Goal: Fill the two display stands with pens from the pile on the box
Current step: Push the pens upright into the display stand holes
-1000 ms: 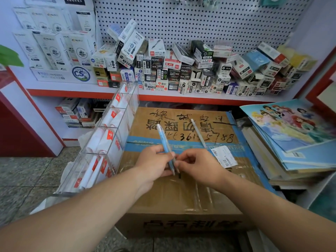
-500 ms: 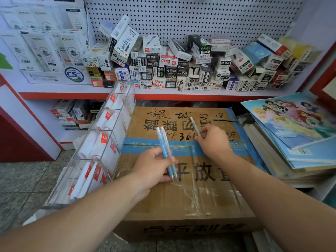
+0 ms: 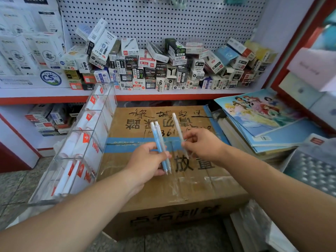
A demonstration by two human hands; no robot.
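Observation:
Over the taped cardboard box [image 3: 181,188], my left hand [image 3: 145,160] is shut on two pens [image 3: 160,142], one blue and one white, tips pointing toward me. To its right, my right hand [image 3: 201,144] pinches a single white pen [image 3: 177,126], lifted off the box and tilted. A clear acrylic display stand [image 3: 81,142] with several compartments leans at the box's left side; white pens with red labels lie in it. I see no other loose pens on the box top, and only one stand is in view.
A shelf [image 3: 163,93] behind the box carries many small pen boxes under a pegboard [image 3: 163,19]. A stack of notebooks and picture books [image 3: 258,124] lies to the right. Tiled floor [image 3: 16,184] is at the lower left.
My right hand reached to the far part of the box, took the white pen lying there, and has brought it back up beside my left hand. My left hand kept its two pens.

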